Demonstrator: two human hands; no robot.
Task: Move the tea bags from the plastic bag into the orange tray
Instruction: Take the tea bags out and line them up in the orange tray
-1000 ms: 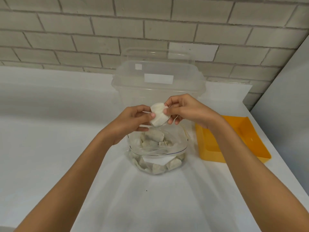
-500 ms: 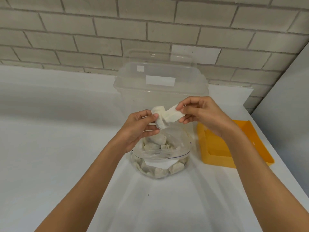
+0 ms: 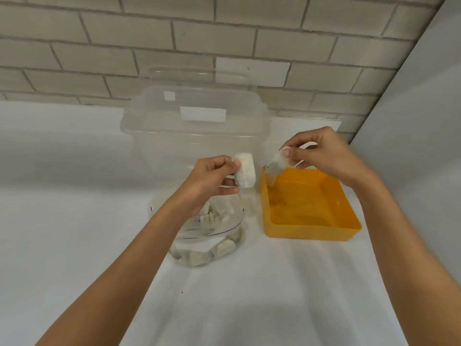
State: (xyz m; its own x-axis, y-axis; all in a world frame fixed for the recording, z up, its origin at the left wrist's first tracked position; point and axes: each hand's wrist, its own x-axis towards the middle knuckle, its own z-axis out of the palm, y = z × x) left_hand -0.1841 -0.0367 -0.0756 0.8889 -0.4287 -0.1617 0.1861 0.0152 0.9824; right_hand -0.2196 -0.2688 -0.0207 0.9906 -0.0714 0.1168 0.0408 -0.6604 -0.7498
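Note:
A clear zip plastic bag (image 3: 214,236) with several pale tea bags inside stands on the white table in front of me. My left hand (image 3: 209,181) pinches a white tea bag (image 3: 245,173) above the bag's mouth. My right hand (image 3: 321,156) pinches another tea bag (image 3: 278,163), blurred, over the far left corner of the orange tray (image 3: 309,231). The tray lies to the right of the plastic bag, and its floor looks bare.
A large clear plastic lidded box (image 3: 197,126) stands right behind the bag and tray, against the brick wall (image 3: 174,46). A grey panel (image 3: 419,136) closes the right side. White table surface (image 3: 74,196) stretches to the left and toward me.
The two tea bags held together have been pulled apart. My right hand carried one rightward to the orange tray, while my left hand kept the other over the plastic bag.

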